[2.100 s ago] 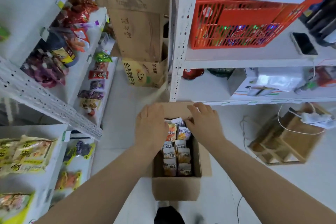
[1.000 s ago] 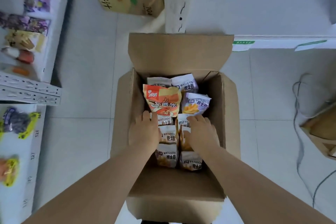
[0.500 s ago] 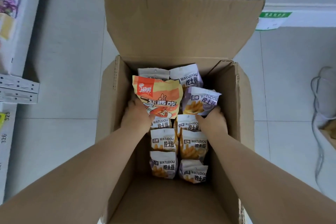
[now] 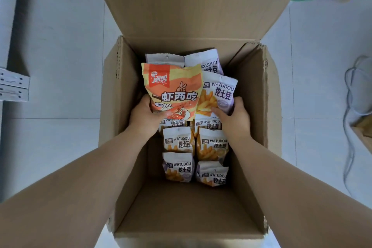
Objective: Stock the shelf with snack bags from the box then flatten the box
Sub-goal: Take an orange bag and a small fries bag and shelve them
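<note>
In the open box (image 4: 120, 86), the left hand (image 4: 146, 116) grips the orange bag (image 4: 173, 88) at its near corner, the right hand (image 4: 236, 120) the purple bag (image 4: 218, 96) beside it; both bags run lengthwise away from the fingers.

Over my remote feed, all I could see of the person were two arms and their hands. The left forearm (image 4: 80, 183) was bare along its whole visible length, thick at the near edge and tapering toward the wrist. The right forearm (image 4: 291, 177) was bare and shaped alike. The left hand (image 4: 144, 116) and right hand (image 4: 234, 120) were bare as well, broad-backed, with short, rounded fingers (image 4: 219, 111). The nails were too blurred to judge. Whatever clothing was worn higher up lay beyond my view.
</note>
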